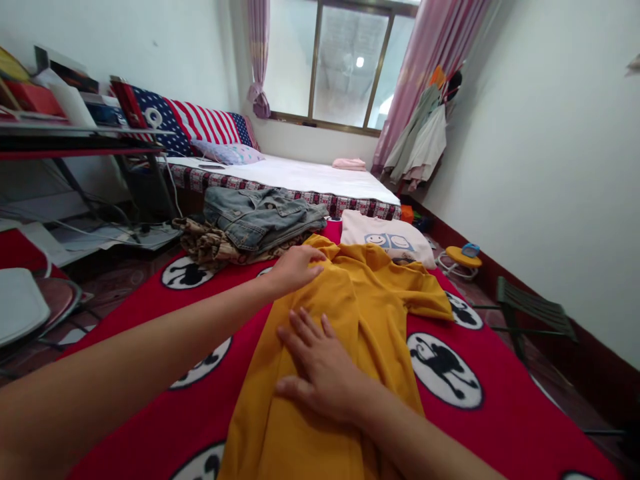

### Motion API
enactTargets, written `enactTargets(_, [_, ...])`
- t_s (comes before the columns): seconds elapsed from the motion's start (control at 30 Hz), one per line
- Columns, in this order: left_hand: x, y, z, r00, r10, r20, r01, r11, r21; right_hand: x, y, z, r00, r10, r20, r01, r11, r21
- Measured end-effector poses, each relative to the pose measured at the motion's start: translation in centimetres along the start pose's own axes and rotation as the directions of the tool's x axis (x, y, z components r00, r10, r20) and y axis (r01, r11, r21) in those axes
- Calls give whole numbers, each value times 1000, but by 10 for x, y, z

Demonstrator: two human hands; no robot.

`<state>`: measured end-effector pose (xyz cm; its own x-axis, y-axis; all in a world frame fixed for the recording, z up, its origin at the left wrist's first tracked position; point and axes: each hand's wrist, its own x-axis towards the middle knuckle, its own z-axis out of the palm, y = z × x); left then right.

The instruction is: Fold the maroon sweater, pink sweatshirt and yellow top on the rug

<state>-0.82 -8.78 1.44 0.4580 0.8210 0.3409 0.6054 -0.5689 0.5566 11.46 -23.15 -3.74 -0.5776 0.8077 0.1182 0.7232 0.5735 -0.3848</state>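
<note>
A mustard-yellow dress (385,287) with short sleeves lies spread on a red blanket (505,427) printed with white circles and black figures. Its left side is folded inward over the middle. My right hand (320,367) rests flat on the dress's body, fingers spread. Near the dress's upper left edge is my left hand (297,267), its fingers stretched out and nothing held in them; whether it touches the cloth I cannot tell.
Beyond the dress lie folded denim clothes (265,217) on patterned fabric and a pale printed shirt (385,237). A bed (295,173) stands below the window. To the right are a yellow stool (464,257) and a dark folding chair (535,310); a cluttered desk (75,153) is at left.
</note>
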Motion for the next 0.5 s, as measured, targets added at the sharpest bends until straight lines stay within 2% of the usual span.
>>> enactTargets(0.1, [50,-2,25,1000,-3,-5,4,987,163,-4,-2,14,998,-8,57,6,999,44])
enactTargets(0.27, [111,-13,53,977,-209,50,193,954,227,-10,-2,7,998,0,62,-7,993,116])
enactTargets(0.4, [145,-34,60,950,-311,2,305,932,196,-8,0,5,996,13,87,-29,982,186])
enactTargets(0.5, [154,-55,61,947,-317,-45,320,936,147,-7,2,7,996,25,81,-42,975,218])
